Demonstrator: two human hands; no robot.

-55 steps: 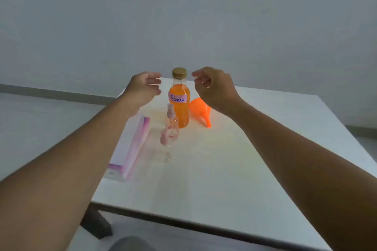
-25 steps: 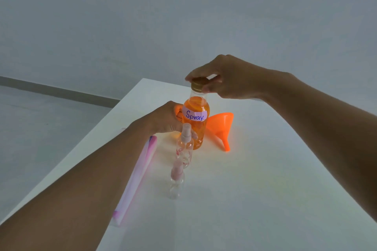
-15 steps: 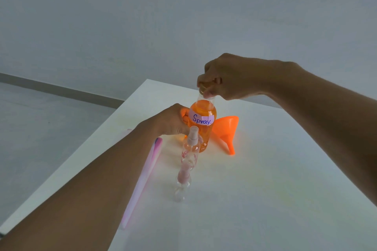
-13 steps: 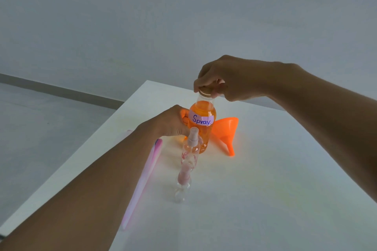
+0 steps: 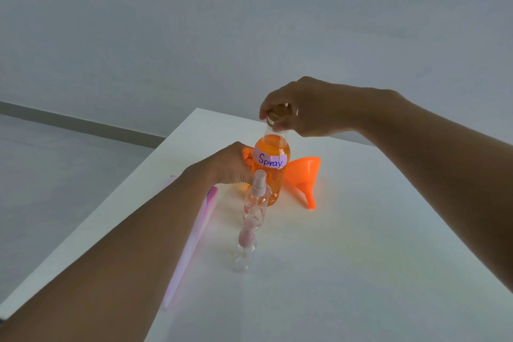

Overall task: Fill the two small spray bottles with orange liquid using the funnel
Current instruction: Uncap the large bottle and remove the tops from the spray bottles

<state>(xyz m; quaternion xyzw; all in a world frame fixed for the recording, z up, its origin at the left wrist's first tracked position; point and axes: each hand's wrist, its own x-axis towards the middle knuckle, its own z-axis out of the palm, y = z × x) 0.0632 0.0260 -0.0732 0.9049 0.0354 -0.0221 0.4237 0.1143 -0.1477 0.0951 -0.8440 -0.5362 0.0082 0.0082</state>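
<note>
The fingers (image 5: 246, 155) of my left hand (image 5: 230, 164) are wrapped round the body of the big bottle (image 5: 273, 175) of orange liquid, holding it upright on the table (image 5: 361, 258). The fingers of my right hand (image 5: 308, 108) are curled over its gold cap (image 5: 277, 115), pinching it.

Nearest me, well short of my left fingers, stands the first spray bottle (image 5: 244, 253), clear and seemingly empty, with a pink top. Just beyond it, right in front of my left fingers, stands the second spray bottle (image 5: 256, 203), with a flower print and a white sprayer. I cannot tell whether it touches the big bottle. A flat pink-and-white thing (image 5: 194, 236), perhaps a book, lies beneath my left forearm. The orange funnel (image 5: 302, 175) lies on its side below my right fingers, just beside the big bottle, its spout towards me.

I judge this to be the opening step: the cap is being unscrewed, though I cannot see whether it is loose. Nothing is poured yet and both sprayers are on. Next I must lift the cap off and set it down, unscrew one sprayer and stand the funnel's spout in that narrow neck. Then I pour slowly while steadying the light little bottle, since the big one is nearly full.

The big bottle's white label reads "Spray." in blue handwriting. I can read no other writing.
</note>
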